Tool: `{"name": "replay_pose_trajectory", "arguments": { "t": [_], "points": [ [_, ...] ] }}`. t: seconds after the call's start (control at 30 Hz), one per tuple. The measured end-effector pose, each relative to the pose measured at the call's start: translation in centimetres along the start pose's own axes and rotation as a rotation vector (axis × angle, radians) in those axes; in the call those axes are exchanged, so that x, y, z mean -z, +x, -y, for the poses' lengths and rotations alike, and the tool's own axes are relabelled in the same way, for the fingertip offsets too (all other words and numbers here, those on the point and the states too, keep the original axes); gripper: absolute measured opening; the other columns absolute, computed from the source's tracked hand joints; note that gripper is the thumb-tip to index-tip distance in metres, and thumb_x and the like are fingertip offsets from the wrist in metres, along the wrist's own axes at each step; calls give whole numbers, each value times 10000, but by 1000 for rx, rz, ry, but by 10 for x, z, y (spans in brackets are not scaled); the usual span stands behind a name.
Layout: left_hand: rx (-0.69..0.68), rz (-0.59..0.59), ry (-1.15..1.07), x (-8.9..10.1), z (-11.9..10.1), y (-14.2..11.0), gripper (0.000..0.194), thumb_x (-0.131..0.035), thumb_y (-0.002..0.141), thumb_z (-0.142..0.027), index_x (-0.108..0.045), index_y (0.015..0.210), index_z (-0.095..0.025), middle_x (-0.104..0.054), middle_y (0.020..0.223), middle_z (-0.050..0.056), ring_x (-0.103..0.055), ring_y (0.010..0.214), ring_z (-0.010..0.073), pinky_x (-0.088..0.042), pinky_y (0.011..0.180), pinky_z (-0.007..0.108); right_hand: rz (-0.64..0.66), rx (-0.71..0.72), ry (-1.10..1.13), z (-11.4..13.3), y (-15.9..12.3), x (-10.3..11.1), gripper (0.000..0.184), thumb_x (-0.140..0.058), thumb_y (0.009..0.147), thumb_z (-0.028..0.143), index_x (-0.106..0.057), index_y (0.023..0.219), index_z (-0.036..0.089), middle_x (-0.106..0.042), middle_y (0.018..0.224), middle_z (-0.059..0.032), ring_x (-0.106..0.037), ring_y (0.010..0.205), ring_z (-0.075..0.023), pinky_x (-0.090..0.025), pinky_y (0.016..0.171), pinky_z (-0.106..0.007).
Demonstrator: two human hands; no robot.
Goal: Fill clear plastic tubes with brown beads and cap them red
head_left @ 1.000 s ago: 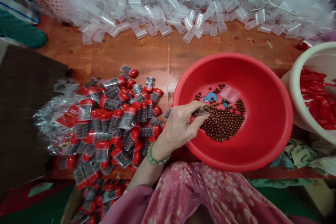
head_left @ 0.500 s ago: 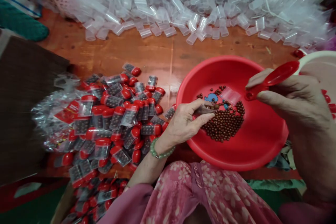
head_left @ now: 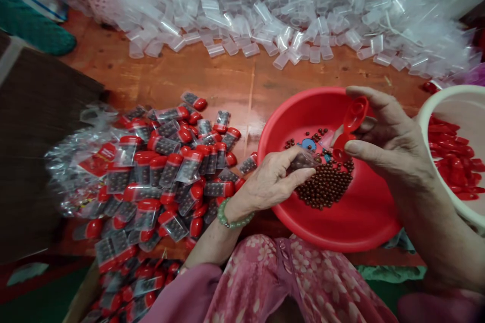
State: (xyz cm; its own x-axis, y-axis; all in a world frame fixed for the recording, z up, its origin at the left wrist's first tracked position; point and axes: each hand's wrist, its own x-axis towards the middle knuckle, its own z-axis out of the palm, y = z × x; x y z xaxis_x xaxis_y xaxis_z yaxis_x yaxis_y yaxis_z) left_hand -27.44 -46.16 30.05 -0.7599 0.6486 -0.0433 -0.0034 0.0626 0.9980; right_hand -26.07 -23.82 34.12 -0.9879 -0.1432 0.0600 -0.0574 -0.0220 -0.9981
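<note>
My left hand (head_left: 278, 176), with a green bead bracelet at the wrist, pinches a small clear plastic tube (head_left: 302, 160) with dark beads inside. It is held over the red basin (head_left: 373, 217). Between the thumb and fingers of my right hand (head_left: 394, 133) is a red plastic cap (head_left: 355, 113), its hinged lid swung open. The cap is to the right of the tube and apart from it. Below, brown round beads (head_left: 324, 184) lie heaped on the basin floor beside a blue printed figure (head_left: 307, 144).
Filled tubes with red caps (head_left: 176, 171) are piled on the left of the wooden table (head_left: 223, 78). Loose clear tubes (head_left: 280, 35) cover the back. A white basin (head_left: 432, 106) of red caps (head_left: 452, 156) stands right. Clear plastic packaging (head_left: 71, 161) lies far left.
My right hand has moved left and slightly down with the red cap, closer to the tube, and turned it. My left hand has tipped the tube a little. More of the white basin shows.
</note>
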Motion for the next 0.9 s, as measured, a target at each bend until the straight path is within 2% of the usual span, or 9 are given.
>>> {"name": "replay_pose_trajectory", "arguments": {
  "t": [0.17, 0.27, 0.33, 0.4, 0.53, 0.67, 0.77, 0.9],
  "points": [
    [-61, -17, 78, -1, -6, 1, 190, -598, 981, -306, -649, 1096, -163, -701, 848, 12, -637, 752, 126, -498, 711, 247, -22, 39, 2, -5, 0, 1, 531, -829, 850, 241, -675, 1316, 442, -718, 913, 68, -734, 771, -121, -640, 697, -251],
    [-85, -80, 295, -3, -1, 5, 147, -570, 990, -272, -645, 1006, -147, -697, 818, 25, -633, 728, 141, -472, 695, 272, -46, 74, 12, -13, 2, 5, 534, -834, 845, 248, -665, 1324, 413, -705, 888, 60, -732, 739, -135, -633, 664, -272],
    [-90, -85, 363, -3, 3, 7, 146, -558, 998, -260, -646, 986, -144, -708, 830, 29, -638, 739, 143, -470, 707, 276, -60, 72, 31, -19, 3, 5, 521, -838, 837, 234, -667, 1302, 392, -701, 898, 58, -735, 749, -136, -635, 683, -281],
    [-95, -57, 302, -3, 4, 8, 151, -571, 1001, -273, -657, 1020, -150, -715, 827, 14, -644, 738, 131, -485, 708, 257, -83, 61, 61, -23, 5, 4, 511, -842, 829, 221, -664, 1281, 381, -692, 919, 54, -752, 814, -147, -643, 729, -291],
    [-145, -79, 222, -1, 3, 7, 140, -634, 975, -266, -673, 1056, -158, -720, 811, -6, -644, 697, 106, -502, 682, 220, -101, -4, 117, -25, 8, 1, 485, -842, 829, 241, -625, 1245, 361, -692, 920, 48, -767, 898, -170, -650, 774, -307],
    [-229, -134, 516, -3, 5, 6, 90, -565, 975, -179, -651, 983, -152, -720, 848, 38, -657, 741, 141, -496, 707, 262, -89, -68, 86, -24, 10, -5, 509, -848, 816, 335, -574, 1245, 343, -730, 910, 35, -767, 909, -192, -664, 788, -348],
    [-202, -161, 654, -6, 8, 6, 96, -533, 965, -154, -609, 907, -160, -697, 810, 45, -634, 711, 154, -465, 679, 276, -89, -62, 12, -25, 9, -9, 521, -856, 794, 382, -577, 1231, 329, -739, 873, 37, -767, 850, -193, -667, 746, -345],
    [-206, -140, 595, -7, 11, 6, 67, -549, 957, -146, -613, 954, -164, -701, 823, 36, -643, 724, 152, -463, 687, 269, -89, -51, -74, -32, 7, -10, 461, -851, 786, 358, -601, 1173, 328, -726, 841, 52, -751, 759, -163, -652, 688, -298]
  ]
}}
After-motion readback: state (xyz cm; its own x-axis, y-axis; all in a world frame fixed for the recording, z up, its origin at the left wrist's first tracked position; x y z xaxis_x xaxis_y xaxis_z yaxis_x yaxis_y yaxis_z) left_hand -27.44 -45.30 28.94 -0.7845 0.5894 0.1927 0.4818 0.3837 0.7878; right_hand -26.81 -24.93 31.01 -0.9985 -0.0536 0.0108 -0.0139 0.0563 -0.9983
